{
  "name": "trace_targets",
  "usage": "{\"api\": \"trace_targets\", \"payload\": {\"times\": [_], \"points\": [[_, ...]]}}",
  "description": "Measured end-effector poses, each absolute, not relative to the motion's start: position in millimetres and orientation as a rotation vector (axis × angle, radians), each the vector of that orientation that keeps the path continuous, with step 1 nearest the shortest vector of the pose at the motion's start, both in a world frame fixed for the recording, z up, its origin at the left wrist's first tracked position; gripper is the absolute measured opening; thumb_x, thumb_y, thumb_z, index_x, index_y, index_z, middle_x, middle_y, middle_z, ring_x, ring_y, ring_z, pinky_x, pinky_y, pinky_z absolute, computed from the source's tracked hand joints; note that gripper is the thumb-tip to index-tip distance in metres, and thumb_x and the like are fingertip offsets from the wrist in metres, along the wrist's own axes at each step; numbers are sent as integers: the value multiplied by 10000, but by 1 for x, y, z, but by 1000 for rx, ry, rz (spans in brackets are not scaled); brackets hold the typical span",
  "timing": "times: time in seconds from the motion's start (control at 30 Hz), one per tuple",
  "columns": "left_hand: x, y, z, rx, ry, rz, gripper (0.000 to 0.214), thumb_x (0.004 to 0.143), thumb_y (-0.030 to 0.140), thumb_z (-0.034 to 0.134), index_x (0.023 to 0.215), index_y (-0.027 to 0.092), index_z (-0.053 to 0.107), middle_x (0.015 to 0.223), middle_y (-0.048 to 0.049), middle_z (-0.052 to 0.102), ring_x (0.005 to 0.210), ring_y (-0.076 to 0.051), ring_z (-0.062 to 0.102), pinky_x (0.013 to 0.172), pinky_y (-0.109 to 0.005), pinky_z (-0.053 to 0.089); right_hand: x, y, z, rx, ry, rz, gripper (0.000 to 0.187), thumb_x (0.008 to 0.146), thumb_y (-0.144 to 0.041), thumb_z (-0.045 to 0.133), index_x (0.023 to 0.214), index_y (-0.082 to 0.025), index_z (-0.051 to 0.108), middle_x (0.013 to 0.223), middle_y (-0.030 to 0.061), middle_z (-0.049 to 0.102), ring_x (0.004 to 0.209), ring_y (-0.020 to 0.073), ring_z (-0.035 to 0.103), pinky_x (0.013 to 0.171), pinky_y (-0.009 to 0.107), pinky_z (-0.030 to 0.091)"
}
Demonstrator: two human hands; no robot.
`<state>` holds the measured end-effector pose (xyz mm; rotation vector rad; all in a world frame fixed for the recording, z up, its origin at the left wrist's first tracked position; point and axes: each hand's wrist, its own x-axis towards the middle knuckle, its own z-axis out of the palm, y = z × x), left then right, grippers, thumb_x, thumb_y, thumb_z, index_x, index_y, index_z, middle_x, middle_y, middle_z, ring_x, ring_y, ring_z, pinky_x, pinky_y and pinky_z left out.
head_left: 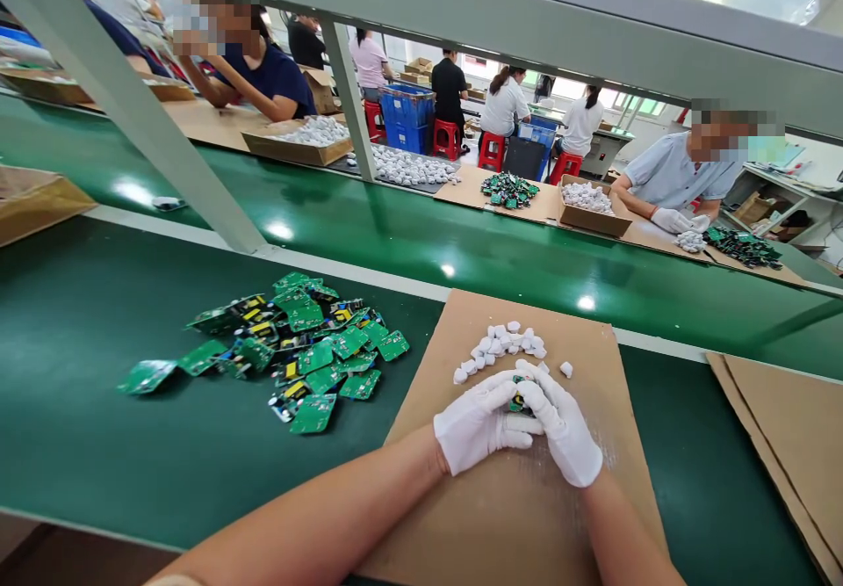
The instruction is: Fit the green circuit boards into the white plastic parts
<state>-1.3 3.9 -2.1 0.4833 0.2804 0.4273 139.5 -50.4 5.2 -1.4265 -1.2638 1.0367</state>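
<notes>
Both my hands wear white gloves and meet above a cardboard sheet (487,516). My left hand (484,419) curls around a small green circuit board (518,400) with a yellow part on it. From the other side my right hand (559,423) closes its fingers on the same board, which they mostly cover. Just beyond my fingertips lies a loose cluster of small white pieces (504,343), with one white piece (565,369) apart to the right. To the left a heap of green circuit boards (316,349) with yellow and black components rests on the green bench.
A slanted grey post (151,120) and an overhead beam (527,32) frame the bench. Folded cardboard (790,445) lies at right, an open carton (39,204) at far left. Across the green belt (395,235), co-workers sit by boxes of white pieces (586,199).
</notes>
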Motion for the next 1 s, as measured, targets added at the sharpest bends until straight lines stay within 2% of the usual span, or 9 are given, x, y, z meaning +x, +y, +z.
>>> {"api": "trace_targets", "payload": {"times": [0.13, 0.2, 0.37, 0.53, 0.67, 0.77, 0.9, 1.0], "points": [[-4, 3, 0, 507, 225, 424, 280, 761, 288, 650, 1004, 187, 555, 879, -22, 560, 731, -152, 643, 583, -208, 465, 144, -53, 5, -1294, -1247, 1086, 490, 870, -543, 386, 1228, -250, 546, 1271, 50, 559, 1206, 242, 466, 1038, 398, 357], [-4, 3, 0, 504, 224, 424, 301, 758, 293, 654, 1022, 192, 551, 895, -25, 566, 752, -163, 650, 583, -208, 472, 144, -53, 5, -1288, -1234, 1092, 515, 871, -557, 363, 1228, -236, 548, 1230, 61, 589, 1177, 246, 492, 1021, 402, 377], [-4, 1, -7, 499, 259, 421, 411, 697, 332, 710, 1044, 192, 539, 880, -33, 596, 775, -199, 668, 583, -218, 494, 138, -53, 9, -1438, -1232, 1091, 474, 829, -473, 511, 1218, -205, 550, 1025, 64, 679, 968, 218, 616, 826, 319, 523], [-3, 0, -10, 505, 266, 453, 343, 712, 306, 701, 982, 190, 525, 840, -23, 592, 728, -170, 660, 543, -194, 457, 144, -56, 2, -1525, -1401, 897, 423, 819, -354, 544, 1205, -181, 568, 967, 63, 694, 879, 200, 645, 769, 282, 533], [-3, 0, -7, 524, 311, 451, 326, 698, 298, 713, 931, 174, 520, 827, -24, 580, 695, -141, 636, 546, -190, 443, 148, -56, -5, -1555, -1408, 865, 432, 794, -301, 562, 1213, -193, 566, 957, 55, 697, 818, 183, 649, 738, 267, 530], [-2, 2, -4, 544, 328, 443, 359, 680, 315, 725, 949, 175, 532, 843, -32, 569, 730, -160, 634, 561, -203, 450, 145, -54, -1, -1555, -1274, 967, 429, 807, -378, 551, 1193, -193, 577, 962, 59, 696, 840, 189, 642, 769, 287, 523], [-2, 5, 1, 563, 250, 425, 261, 726, 280, 685, 931, 169, 566, 787, 1, 513, 573, -53, 541, 508, -157, 390, 140, -50, 6, -1353, -1176, 1145, 464, 831, -513, 468, 1184, -234, 581, 1044, 46, 675, 980, 205, 600, 888, 335, 475], [-3, 7, 5, 646, 305, 405, 299, 731, 274, 679, 998, 170, 592, 839, -32, 550, 633, -78, 573, 560, -183, 439, 136, -49, 5, -1408, -1140, 1111, 417, 827, -486, 483, 1138, -237, 605, 1028, 41, 680, 998, 211, 594, 880, 326, 477]]}}
